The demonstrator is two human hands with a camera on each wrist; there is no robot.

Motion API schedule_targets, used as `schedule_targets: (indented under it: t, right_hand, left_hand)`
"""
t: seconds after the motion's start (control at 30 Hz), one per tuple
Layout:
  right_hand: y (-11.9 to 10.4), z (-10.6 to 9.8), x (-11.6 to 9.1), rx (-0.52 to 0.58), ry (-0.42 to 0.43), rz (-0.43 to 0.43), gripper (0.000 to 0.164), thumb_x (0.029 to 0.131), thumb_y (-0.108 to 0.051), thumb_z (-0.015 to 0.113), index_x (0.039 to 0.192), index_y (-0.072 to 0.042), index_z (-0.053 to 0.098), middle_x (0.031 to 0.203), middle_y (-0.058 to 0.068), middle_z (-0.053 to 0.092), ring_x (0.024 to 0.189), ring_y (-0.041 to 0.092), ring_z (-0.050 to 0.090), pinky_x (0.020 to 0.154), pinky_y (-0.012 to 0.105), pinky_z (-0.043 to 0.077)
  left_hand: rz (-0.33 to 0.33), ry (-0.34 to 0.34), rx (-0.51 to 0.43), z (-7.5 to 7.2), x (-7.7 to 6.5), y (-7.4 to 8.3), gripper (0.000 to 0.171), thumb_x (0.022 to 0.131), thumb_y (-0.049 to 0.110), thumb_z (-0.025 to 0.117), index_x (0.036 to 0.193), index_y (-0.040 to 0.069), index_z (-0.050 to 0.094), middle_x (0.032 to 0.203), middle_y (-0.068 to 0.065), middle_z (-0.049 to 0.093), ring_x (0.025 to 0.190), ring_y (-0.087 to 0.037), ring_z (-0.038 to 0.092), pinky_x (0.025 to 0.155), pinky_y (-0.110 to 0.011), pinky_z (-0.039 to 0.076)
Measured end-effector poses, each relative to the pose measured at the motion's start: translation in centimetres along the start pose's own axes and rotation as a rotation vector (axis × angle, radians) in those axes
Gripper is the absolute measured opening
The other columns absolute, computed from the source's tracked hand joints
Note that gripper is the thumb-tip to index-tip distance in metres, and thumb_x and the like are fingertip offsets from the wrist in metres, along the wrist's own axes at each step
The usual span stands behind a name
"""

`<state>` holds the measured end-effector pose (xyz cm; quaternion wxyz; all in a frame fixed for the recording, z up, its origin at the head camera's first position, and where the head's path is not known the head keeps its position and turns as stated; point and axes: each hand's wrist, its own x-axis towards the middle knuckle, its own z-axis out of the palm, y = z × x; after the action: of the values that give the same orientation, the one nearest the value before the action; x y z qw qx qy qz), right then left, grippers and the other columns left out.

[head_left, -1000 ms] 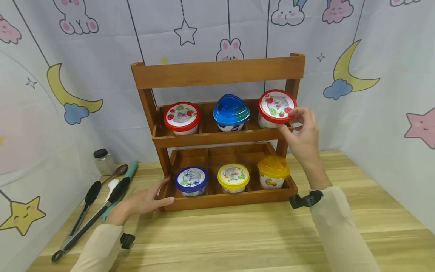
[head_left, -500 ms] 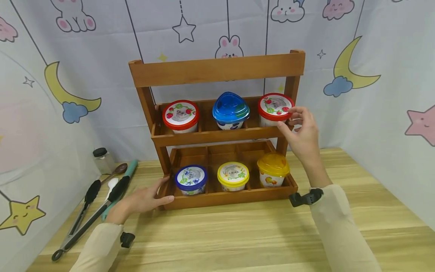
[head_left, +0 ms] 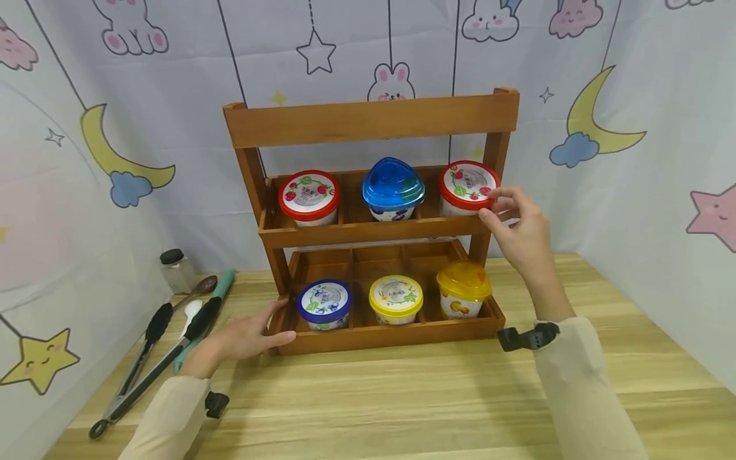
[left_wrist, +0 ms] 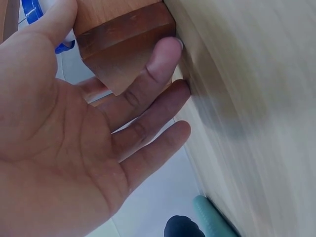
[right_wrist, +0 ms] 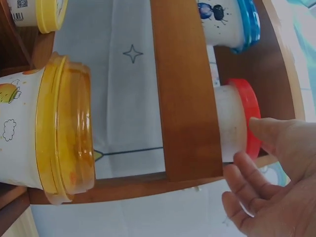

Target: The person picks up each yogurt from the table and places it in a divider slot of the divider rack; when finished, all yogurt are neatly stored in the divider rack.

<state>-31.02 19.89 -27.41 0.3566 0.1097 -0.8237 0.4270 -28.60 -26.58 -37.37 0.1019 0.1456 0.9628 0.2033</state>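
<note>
A two-tier wooden rack (head_left: 368,236) stands on the table, with lidded tubs in both tiers. At its lower left corner rests my left hand (head_left: 244,335), thumb along the front and the other fingers fairly straight beside the end. In the top right compartment sits a red-lidded tub (head_left: 468,187) with strawberries on the lid. My right hand (head_left: 520,230) is at that tub's right side, fingers loosely bent. Its fingertips are at the lid's edge; the right wrist view has one digit against the red rim (right_wrist: 253,118) and the others spread free.
The upper tier also bears another red-lidded tub (head_left: 309,197) and a blue-lidded one (head_left: 393,188). Below are tubs with dark blue (head_left: 324,303), yellow (head_left: 395,297) and orange-yellow (head_left: 463,287) lids. Tongs (head_left: 155,370), spoons and a jar (head_left: 178,271) lie or stand at left.
The right red-lidded tub has gone down from a raised, tilted position into its compartment. My right hand has loosened and shifted slightly right. The left hand stays at the rack's corner.
</note>
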Motion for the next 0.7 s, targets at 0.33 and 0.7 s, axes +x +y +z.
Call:
schedule_targets:
  t: [0.33, 0.7]
  right_hand:
    - [-0.6, -1.1, -1.0, -0.007, -0.069, -0.016, 0.045, 0.097, -0.029, 0.068, 0.138, -0.014, 0.056, 0.104, 0.014, 0.064, 0.09, 0.022, 0.057, 0.075, 0.024, 0.044]
    - [-0.1, -2.8, -3.0, -0.133, -0.105, -0.144, 0.02, 0.098, -0.019, 0.067, 0.112, -0.005, 0.069, 0.096, 0.011, 0.066, 0.089, 0.021, 0.058, 0.076, 0.032, 0.042]
  left_hand:
    - [0.02, 0.023, 0.011, 0.1, 0.5, -0.4, 0.093, 0.093, 0.065, 0.056, 0.158, 0.007, 0.022, 0.142, -0.032, 0.048, 0.123, -0.048, 0.054, 0.099, -0.066, 0.039]
    - [0.136, 0.051, 0.041, 0.3, 1.1, -0.5, 0.085, 0.094, 0.056, 0.061, 0.155, 0.005, 0.031, 0.13, -0.027, 0.059, 0.116, -0.045, 0.059, 0.095, -0.063, 0.044]
